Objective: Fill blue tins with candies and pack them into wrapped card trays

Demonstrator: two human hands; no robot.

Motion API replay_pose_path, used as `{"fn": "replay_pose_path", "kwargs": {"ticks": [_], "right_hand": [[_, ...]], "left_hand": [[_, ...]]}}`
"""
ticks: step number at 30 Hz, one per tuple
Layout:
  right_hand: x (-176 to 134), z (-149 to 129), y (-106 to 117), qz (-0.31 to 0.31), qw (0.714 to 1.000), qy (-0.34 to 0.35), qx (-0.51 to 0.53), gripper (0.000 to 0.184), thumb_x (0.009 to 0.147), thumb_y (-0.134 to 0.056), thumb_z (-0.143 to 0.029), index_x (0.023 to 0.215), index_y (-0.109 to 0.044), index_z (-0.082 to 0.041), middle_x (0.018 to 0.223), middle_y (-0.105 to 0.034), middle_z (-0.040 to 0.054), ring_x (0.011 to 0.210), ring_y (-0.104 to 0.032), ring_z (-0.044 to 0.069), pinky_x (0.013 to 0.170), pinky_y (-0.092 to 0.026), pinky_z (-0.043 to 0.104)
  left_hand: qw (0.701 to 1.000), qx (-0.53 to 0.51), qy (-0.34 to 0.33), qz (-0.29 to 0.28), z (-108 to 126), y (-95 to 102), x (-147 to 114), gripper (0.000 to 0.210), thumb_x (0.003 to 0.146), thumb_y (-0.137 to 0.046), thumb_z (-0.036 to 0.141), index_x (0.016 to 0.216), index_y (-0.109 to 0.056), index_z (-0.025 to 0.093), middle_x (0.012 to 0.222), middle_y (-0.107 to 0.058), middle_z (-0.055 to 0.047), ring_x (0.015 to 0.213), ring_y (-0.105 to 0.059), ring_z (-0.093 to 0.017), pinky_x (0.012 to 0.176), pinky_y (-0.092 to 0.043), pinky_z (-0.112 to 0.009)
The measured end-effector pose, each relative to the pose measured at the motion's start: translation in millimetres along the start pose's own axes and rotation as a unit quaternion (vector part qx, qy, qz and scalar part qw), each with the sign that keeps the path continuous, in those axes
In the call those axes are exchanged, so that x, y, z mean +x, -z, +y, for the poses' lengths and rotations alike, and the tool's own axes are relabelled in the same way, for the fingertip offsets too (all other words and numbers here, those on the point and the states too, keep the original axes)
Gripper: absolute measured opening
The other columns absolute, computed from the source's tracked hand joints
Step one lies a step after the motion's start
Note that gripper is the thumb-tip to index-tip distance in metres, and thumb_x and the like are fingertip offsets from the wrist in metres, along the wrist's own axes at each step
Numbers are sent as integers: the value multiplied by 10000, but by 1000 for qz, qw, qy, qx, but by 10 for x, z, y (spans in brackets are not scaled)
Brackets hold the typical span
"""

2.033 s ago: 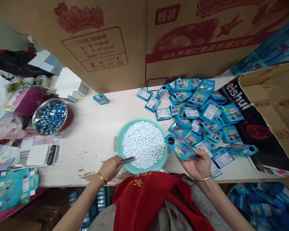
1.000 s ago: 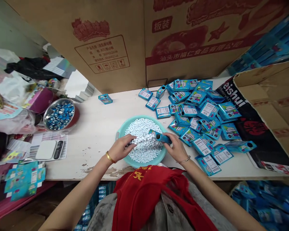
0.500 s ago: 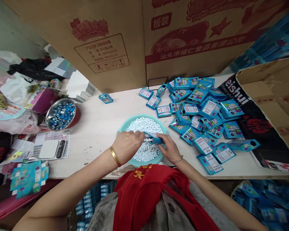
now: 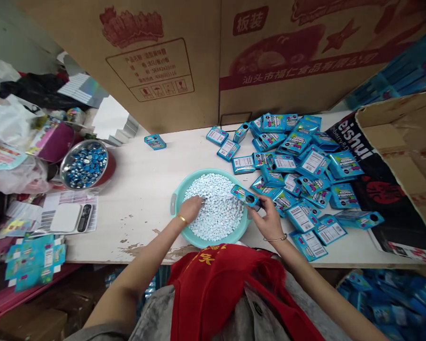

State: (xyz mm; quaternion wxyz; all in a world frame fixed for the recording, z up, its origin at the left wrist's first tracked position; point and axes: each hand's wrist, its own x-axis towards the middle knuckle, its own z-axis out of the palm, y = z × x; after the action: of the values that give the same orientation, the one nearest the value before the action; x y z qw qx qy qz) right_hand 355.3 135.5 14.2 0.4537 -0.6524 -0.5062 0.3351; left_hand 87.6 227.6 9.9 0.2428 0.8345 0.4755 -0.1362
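A teal basin (image 4: 179,189) full of small pale blue candies (image 4: 216,227) stands at the table's front edge. Over the left part of the candies is my left hand (image 4: 191,209), its fingers closed and their tips down at the candies. A small dark bit shows by the fingertips, too small to name. On the basin's right side my right hand (image 4: 270,219) grips a small blue candy box (image 4: 244,194), tilted above the rim, with a dark round hole in its near end. Many similar blue candy boxes (image 4: 307,163) are heaped just beyond that hand.
Large cardboard cartons (image 4: 145,66) wall off the back. A metal bowl (image 4: 83,166) of blue wrapped pieces, a white scale (image 4: 66,218) and flattened box blanks (image 4: 35,260) are at left. One blue box (image 4: 155,141) lies apart. An open carton (image 4: 404,156) stands right.
My left hand has gone from above the candy box down to the candies at left. My right hand has moved right with the box, which now tilts differently.
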Motion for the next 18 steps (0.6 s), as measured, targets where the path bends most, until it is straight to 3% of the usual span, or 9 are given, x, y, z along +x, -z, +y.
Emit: {"fn": "replay_pose_path", "kwargs": {"ticks": [4,8,13,18], "right_hand": [[-2,35,49,7,1000,-7,-6,490,793,-641,-339,1247,-498,-222,1208,-602,94,1055,-593,238,956,-457,447],[-9,33,85,15,999,2,-43,454,803,-622,-349,1230,-533,-224,1190,-626,95,1054,-600,256,944,-460,467],[10,-52,47,-14,994,59,-88,393,826,-544,-260,1216,-547,-216,1191,-623,104,1097,-579,266,952,-462,467],[26,-139,-102,-60,982,137,-114,416,809,-481,-170,1217,-540,-226,1209,-610,95,1147,-555,265,1003,-443,486]], "left_hand": [[997,-63,-34,9,208,-208,209,300,894,-422,129,1170,-529,177,1166,-595,-92,1059,-572,-215,898,-450,-323],[992,-116,-51,16,80,-107,51,274,917,-440,216,1180,-516,200,1149,-611,-67,1036,-591,-195,887,-467,-304],[969,-192,-135,79,-50,382,-360,255,940,-432,305,1144,-519,180,1068,-618,-90,994,-586,-192,880,-463,-309],[977,-100,-172,80,153,1000,-584,231,948,-419,307,1107,-529,181,1020,-621,-80,932,-596,-188,832,-474,-320]]}}
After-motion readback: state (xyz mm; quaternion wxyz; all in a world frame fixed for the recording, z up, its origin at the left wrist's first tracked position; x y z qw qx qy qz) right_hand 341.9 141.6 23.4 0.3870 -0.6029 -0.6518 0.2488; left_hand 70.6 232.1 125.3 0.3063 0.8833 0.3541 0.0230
